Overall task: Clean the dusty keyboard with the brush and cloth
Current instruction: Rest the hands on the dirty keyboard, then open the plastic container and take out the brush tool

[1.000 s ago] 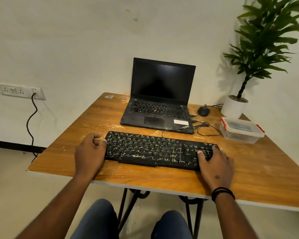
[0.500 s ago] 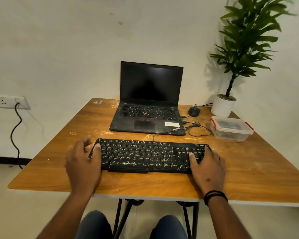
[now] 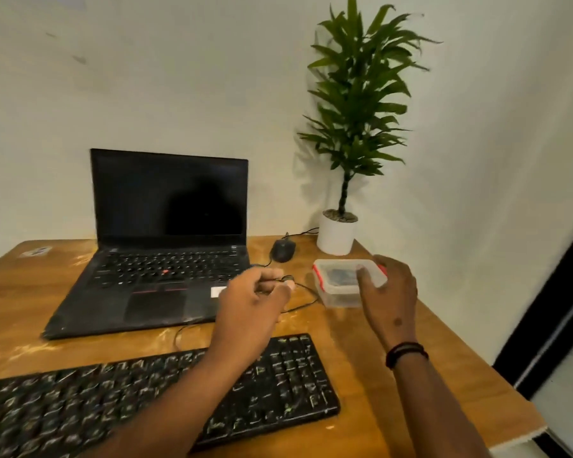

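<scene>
The black keyboard (image 3: pixel 278 385), its keys streaked with pale dust, lies along the near edge of the wooden table (image 3: pixel 358 338). Behind its right end stands a clear plastic box (image 3: pixel 334 280) with red clips and something dark and bluish inside. My right hand (image 3: pixel 389 292) grips the box's right side, thumb on the lid. My left hand (image 3: pixel 252 302) hovers just left of the box with loosely curled fingers, above a thin black cable (image 3: pixel 306 290); nothing shows in it. No brush or cloth lies in the open.
An open black laptop (image 3: pixel 166 276) with a dark screen sits behind the keyboard. A black mouse (image 3: pixel 282 250) and a potted plant in a white pot (image 3: pixel 336 236) stand at the back right. The table's right edge runs close to the box.
Both hands have left the keyboard's ends and moved forward and right to the plastic box. My view has swung right, so the keyboard now sits at the lower left.
</scene>
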The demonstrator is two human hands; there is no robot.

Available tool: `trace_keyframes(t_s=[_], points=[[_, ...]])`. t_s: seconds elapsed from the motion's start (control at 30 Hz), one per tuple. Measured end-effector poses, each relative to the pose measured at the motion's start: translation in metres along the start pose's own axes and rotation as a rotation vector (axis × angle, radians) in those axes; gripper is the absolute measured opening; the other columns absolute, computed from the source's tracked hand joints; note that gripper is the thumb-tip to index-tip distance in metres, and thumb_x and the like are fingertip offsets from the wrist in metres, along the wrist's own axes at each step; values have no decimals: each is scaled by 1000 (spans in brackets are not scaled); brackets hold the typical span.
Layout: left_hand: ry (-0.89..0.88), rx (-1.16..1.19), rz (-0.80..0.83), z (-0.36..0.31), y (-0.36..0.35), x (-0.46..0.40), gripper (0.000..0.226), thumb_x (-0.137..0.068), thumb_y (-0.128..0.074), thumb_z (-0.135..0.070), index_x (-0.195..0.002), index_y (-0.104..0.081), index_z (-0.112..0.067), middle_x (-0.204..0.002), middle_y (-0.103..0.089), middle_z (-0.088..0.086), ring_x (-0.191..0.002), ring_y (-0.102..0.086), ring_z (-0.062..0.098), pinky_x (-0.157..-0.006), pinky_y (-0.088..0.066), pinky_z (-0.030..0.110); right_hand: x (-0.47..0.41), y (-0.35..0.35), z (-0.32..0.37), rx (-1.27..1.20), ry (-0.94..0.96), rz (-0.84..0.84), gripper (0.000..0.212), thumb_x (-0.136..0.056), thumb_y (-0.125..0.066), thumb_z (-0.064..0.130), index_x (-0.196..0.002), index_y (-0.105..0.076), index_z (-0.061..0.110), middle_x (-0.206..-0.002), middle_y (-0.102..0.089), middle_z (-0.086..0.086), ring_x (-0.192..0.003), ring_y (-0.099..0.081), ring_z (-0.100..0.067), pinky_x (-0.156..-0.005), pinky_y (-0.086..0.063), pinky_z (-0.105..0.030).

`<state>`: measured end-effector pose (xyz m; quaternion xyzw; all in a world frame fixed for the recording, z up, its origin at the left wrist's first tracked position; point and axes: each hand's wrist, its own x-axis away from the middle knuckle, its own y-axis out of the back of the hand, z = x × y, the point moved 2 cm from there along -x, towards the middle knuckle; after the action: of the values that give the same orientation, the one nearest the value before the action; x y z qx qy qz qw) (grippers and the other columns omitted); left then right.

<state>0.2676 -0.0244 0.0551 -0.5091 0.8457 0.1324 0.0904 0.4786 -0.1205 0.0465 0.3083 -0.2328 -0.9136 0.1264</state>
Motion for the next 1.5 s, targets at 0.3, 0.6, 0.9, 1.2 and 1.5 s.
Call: trace_keyframes(t_s=[0.3, 0.6, 0.9, 1.2, 1.5], points=[[174, -195, -27, 49, -101, -93, 18, -93, -69, -23, -81, -76, -11, -64, -71, 2, -45, -62, 5, -49, -51, 21, -77, -30, -81, -71, -249, 2, 28, -97, -60, 26, -104, -71, 1, -98, -67, -13, -93, -61, -29, -82, -48, -28], [312, -147, -103, 69, -121, -120, 20, -89, -75, -22, -77, -74, -6, -59, -70, 10, -42, -62, 17, -48, -56, 27, -86, -38, -101, -224, -361, 3, 33, -91, -68, 23, -68, -70, -1, -66, -68, -12, -57, -54, -20, -54, -44, -23], [297, -202, -122, 67, -125, -117, 12, -88, -72, -16, -78, -74, -10, -63, -72, 7, -51, -71, 20, -60, -64, 39, -86, -37, -101, -236, -369, -17, 37, -94, -68, 24, -69, -69, -3, -59, -61, -5, -50, -53, -14, -51, -40, -18], [447, -172, -63, 71, -116, -116, 9, -92, -70, -11, -95, -67, -4, -74, -74, 12, -55, -73, 22, -63, -64, 37, -87, -35, -105, -228, -411, -30, 34, -95, -67, 20, -67, -67, -1, -61, -61, -9, -55, -55, -22, -60, -48, -23], [344, -220, -86, 69, -109, -115, 16, -90, -69, -20, -77, -71, -10, -68, -72, 13, -59, -71, 30, -67, -64, 48, -88, -26, -103, -175, -406, -58, 37, -94, -61, 13, -58, -56, 11, -58, -54, -4, -56, -51, -20, -53, -35, -19]])
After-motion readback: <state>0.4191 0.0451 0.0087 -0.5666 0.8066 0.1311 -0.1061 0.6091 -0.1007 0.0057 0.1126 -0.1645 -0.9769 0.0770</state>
